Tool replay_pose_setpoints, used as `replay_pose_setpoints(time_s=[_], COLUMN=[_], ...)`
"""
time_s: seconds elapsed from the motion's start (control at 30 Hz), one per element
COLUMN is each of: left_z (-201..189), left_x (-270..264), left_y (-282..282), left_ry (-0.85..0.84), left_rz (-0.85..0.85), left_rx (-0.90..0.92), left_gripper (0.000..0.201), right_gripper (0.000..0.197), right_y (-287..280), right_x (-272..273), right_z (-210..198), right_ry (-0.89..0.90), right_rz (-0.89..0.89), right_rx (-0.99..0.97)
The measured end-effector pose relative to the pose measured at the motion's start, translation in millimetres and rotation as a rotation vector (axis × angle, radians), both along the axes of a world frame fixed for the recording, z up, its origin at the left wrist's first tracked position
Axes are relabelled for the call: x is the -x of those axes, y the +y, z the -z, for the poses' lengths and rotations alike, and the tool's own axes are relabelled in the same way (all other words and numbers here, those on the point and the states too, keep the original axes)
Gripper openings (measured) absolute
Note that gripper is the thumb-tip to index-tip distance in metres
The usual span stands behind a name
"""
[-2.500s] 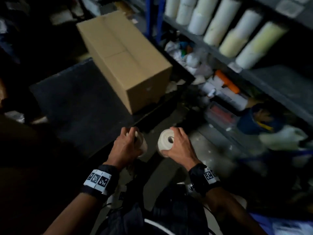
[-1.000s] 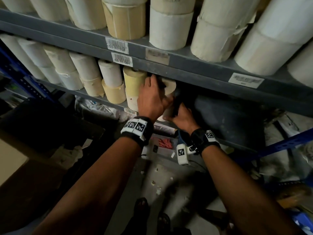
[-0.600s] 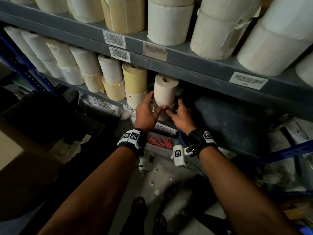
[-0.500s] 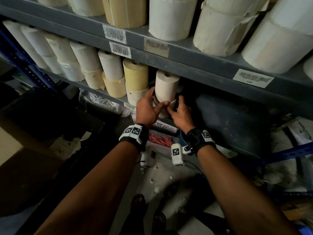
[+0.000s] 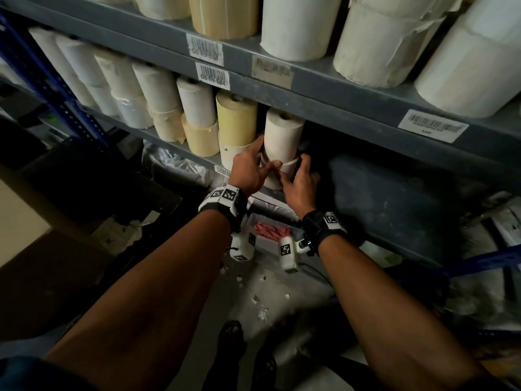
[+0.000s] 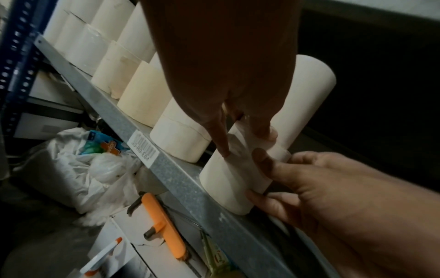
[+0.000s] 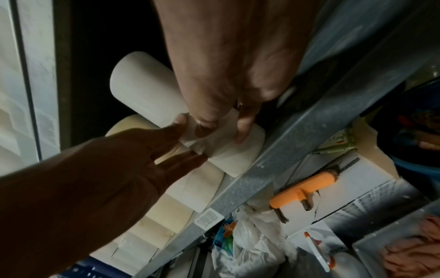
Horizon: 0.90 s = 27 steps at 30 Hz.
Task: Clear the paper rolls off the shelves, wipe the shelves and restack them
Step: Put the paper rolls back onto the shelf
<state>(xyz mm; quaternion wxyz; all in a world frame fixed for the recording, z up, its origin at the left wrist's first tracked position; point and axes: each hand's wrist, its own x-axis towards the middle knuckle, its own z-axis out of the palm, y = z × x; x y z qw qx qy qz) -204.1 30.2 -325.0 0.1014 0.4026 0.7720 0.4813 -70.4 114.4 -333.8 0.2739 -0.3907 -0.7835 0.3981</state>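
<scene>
Two white paper rolls stand stacked at the right end of the row on the grey middle shelf (image 5: pixel 180 145). The upper roll (image 5: pixel 283 136) sits on the lower roll (image 5: pixel 273 180). My left hand (image 5: pixel 260 165) holds the stack from the left at the joint between the rolls, its thumb across the front. My right hand (image 5: pixel 293 170) grips the lower roll (image 6: pixel 228 180) from the right, with the thumb in front and the fingers behind. In the right wrist view a loose paper edge (image 7: pixel 197 145) shows at the joint.
Cream and yellow rolls (image 5: pixel 236 119) fill the shelf to the left, and bigger rolls (image 5: pixel 298 24) line the shelf above. The shelf is dark and bare to the right (image 5: pixel 394 198). Below lie a plastic bag (image 6: pixel 78 161), an orange-handled tool (image 6: pixel 164 229) and white boxes.
2.5 s ago I held one roll in each hand by the cardboard box. The two now stand stacked on the middle shelf, and both hands have stayed around them over the last half second.
</scene>
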Motion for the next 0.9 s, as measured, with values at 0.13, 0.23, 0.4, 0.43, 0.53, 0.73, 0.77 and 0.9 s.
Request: replay_pose_setpoints(time_s=[0.13, 0.23, 0.4, 0.43, 0.53, 0.73, 0.77, 0.9], left_z=[-5.2, -10.0, -14.9, -12.8, -4.4, -1.0, -5.1, -26.0], left_x=[4.4, -0.6, -38.5, -47.4, -72.1, -88.7, -83.1, -38.4], left_y=[-2.2, -9.9, -69.4, -90.6, -168.2, -321.3, -341.2, -414.0], left_ry=[0.07, 0.062, -0.016, -0.027, -0.009, -0.028, -0.042, 0.008], left_rz=[0.027, 0.028, 0.04, 0.037, -0.001, -0.287, -0.333, -0.521], left_rx=[0.035, 0.069, 0.134, 0.149, 0.22, 0.428, 0.434, 0.385], left_gripper=[0.061, 0.062, 0.06, 0.057, 0.05, 0.046, 0.046, 0.043], right_gripper=[0.06, 0.064, 0.062, 0.057, 0.039, 0.027, 0.027, 0.029], right_y=[-5.6, -4.2, -26.8, -43.1, -97.6, -194.0, -207.4, -258.2], right_x=[6.8, 3.9, -24.0, -34.3, -57.6, -25.4, -11.4, 65.3], right_z=[2.4, -1.8, 11.8, 9.6, 14.1, 13.7, 7.6, -22.3], right_ry=[0.013, -0.029, -0.06, -0.066, -0.091, -0.183, -0.18, -0.158], right_rz=[0.037, 0.007, -0.049, -0.081, -0.234, -0.737, -0.798, -0.98], right_rx=[0.009, 0.023, 0.057, 0.065, 0.052, 0.112, 0.094, 0.039])
